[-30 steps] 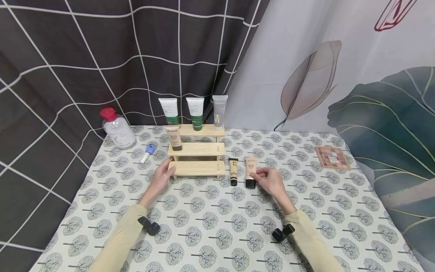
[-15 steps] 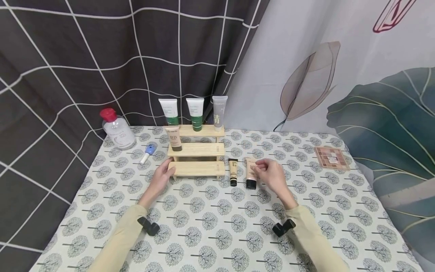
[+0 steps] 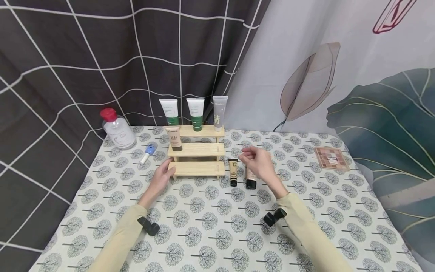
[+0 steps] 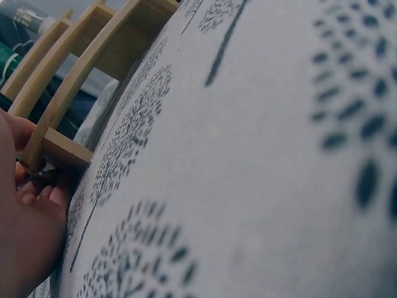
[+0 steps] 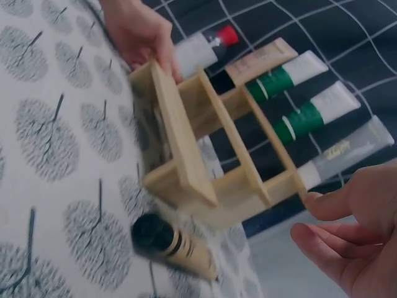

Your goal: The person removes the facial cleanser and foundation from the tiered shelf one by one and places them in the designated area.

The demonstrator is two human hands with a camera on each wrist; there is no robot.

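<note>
My left hand (image 3: 161, 179) grips the left end of the lowest step of a three-tier wooden stand (image 3: 197, 169), thumb on the near side and fingers behind it in the left wrist view. My right hand (image 3: 261, 163) hovers over a pink BB cream tube (image 3: 250, 181) lying on the cloth, covering its upper part. Nothing sits between the thumb and fingers of that hand in the right wrist view. Left of it lies a small beige tube with a black cap (image 3: 233, 173). Another BB cream tube (image 3: 174, 138) stands on the middle step.
On the top step stand two white-and-green tubes (image 3: 195, 113) and a grey tube (image 3: 219, 113). A red-capped bottle (image 3: 119, 132) and a blue-and-white small item (image 3: 148, 152) are at left. A makeup palette (image 3: 332, 158) lies at right. Curtains (image 3: 112, 56) hang behind the table.
My right hand has let go of the BB cream tube on the cloth, risen off it and shifted left. My left hand has stayed on the stand.
</note>
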